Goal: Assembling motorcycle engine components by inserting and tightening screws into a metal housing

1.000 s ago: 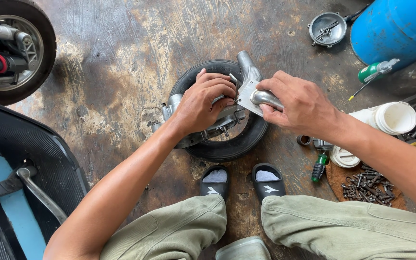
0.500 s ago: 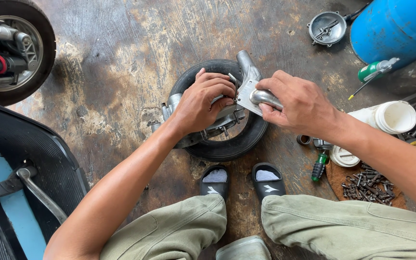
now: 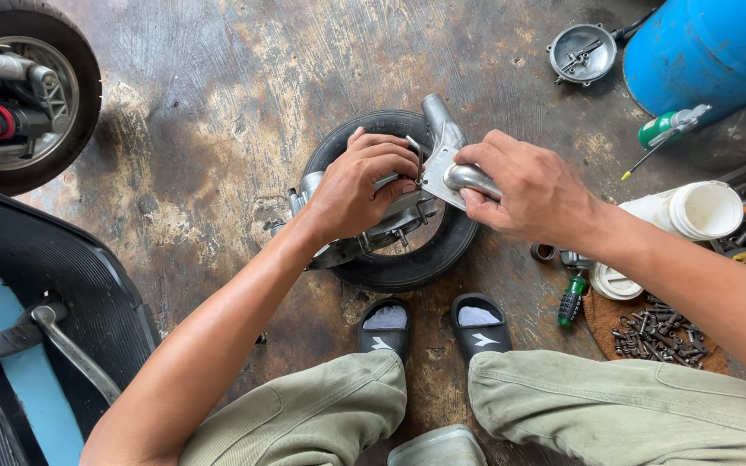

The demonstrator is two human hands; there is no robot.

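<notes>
Head cam looking straight down at me squatting on the stained concrete floor. My left hand is curled over the hub of the small scooter wheel, fingertips pinched on some bolt or fitting near the middle; can't see exactly what, my knuckles hide it. My right hand is wrapped around the curved metal tube of the aluminium bracket, which sits on top of the wheel, right between both hands. Wheel lies flat on the floor just ahead of my black slides.

Guessing here, but that cast bracket feels stiff and light-ish, smooth enough to slip, so the tube is the best handle. Tyre's rubbery and heavy, stays put.

Off past my right wrist: green-handled screwdriver, white plastic tub, pile of screws.
</notes>
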